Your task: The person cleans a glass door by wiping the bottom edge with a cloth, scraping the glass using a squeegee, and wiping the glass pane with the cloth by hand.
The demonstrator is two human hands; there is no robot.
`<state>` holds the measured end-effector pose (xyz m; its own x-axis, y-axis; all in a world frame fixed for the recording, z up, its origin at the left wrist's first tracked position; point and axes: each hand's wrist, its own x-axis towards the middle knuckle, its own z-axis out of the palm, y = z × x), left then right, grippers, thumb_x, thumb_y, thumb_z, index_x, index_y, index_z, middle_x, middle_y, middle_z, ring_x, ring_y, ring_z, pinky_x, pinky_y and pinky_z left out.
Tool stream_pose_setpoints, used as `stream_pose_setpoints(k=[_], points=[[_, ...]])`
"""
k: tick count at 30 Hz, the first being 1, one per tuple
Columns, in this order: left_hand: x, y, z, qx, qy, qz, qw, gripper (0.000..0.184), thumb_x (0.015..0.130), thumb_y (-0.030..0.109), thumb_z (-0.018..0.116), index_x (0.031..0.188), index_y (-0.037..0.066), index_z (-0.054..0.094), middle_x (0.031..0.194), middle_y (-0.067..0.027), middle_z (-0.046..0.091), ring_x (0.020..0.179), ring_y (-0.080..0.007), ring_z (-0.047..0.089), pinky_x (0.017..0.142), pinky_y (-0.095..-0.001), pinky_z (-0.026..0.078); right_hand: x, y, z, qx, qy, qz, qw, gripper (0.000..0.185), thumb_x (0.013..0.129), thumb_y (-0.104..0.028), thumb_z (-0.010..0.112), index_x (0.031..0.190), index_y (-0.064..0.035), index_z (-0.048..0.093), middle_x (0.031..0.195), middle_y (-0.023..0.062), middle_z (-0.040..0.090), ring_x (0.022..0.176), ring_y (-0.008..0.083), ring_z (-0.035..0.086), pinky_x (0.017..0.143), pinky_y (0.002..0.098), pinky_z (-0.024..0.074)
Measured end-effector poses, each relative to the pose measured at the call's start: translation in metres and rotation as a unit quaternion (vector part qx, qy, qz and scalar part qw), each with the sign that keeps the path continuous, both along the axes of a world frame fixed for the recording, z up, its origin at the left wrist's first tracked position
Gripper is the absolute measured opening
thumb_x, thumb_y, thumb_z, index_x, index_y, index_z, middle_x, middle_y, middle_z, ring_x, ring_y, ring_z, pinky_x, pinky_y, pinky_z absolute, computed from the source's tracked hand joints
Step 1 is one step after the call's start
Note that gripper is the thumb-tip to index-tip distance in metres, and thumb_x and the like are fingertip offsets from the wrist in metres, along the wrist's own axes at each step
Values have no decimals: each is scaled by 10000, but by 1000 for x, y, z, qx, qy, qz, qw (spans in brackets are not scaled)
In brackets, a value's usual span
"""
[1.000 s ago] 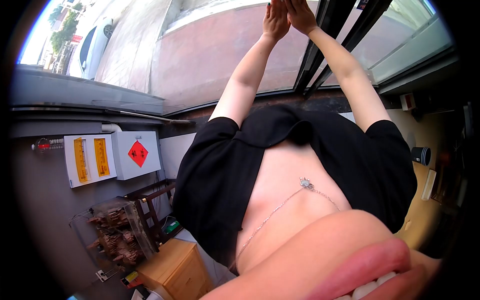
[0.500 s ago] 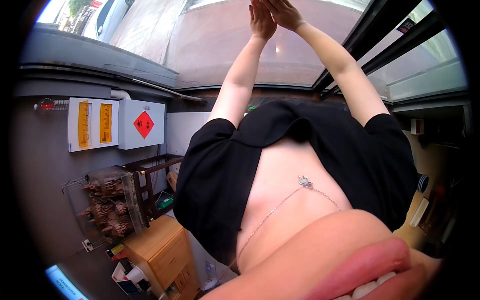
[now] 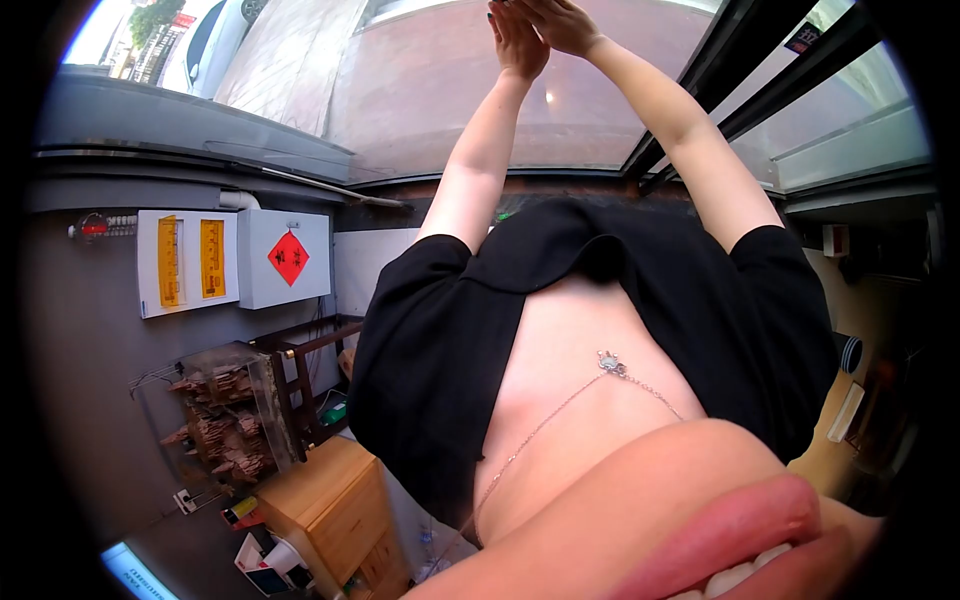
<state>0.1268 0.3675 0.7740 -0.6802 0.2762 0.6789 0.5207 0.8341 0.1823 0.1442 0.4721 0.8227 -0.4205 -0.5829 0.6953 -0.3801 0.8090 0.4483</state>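
Note:
My left hand (image 3: 521,45) and my right hand (image 3: 565,25) meet at the top edge of the view, at the end of both outstretched arms. The right fingers slant across toward the left hand and overlap it. As far as they show, the fingers of both hands are straight, and I see no object in them; some fingertips are cut off by the frame. Dark nails show on the left hand. Behind the hands lies pale reddish pavement (image 3: 440,100). My black top (image 3: 640,270) and a necklace pendant (image 3: 611,363) fill the middle.
On the left wall hang a grey box with a red diamond paper (image 3: 290,259) and a panel with yellow strips (image 3: 190,260). Below stand a clear case with brown layered pieces (image 3: 225,420) and a wooden cabinet (image 3: 330,510). Black frame bars (image 3: 740,90) cross the upper right.
The hands stay together and sit slightly higher and further left in the view. The left wall things have shifted slightly lower as the view tilted.

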Motion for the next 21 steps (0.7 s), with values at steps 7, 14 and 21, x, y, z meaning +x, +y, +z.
stream_pose_setpoints(k=[7, 14, 21], points=[[22, 97, -4, -23, 66, -81, 994, 711, 689, 300, 483, 1182, -75, 132, 1218, -282, 105, 1159, -379, 44, 940, -424, 95, 25, 104, -2, -4, 30, -18, 999, 372, 773, -114, 361, 1135, -30, 345, 1237, 115, 241, 1171, 212, 173, 969, 321, 144], [43, 194, 2, -72, 120, -162, 977, 665, 669, 278, 498, 1161, -69, 214, 1200, -269, 179, 1153, -375, 96, 942, -414, 92, 56, 205, -11, -22, -2, -126, 992, 382, 797, -91, 331, 1174, -57, 284, 1267, 95, 159, 1181, 213, 121, 976, 324, 121], [49, 197, 7, -91, 203, -93, 970, 606, 694, 264, 434, 1168, -53, 228, 1211, -224, 214, 1167, -323, 113, 949, -387, 81, 47, 205, -25, -103, 58, -68, 991, 464, 769, -50, 323, 1204, -11, 165, 1253, 163, 144, 1163, 285, 155, 963, 382, 162]])
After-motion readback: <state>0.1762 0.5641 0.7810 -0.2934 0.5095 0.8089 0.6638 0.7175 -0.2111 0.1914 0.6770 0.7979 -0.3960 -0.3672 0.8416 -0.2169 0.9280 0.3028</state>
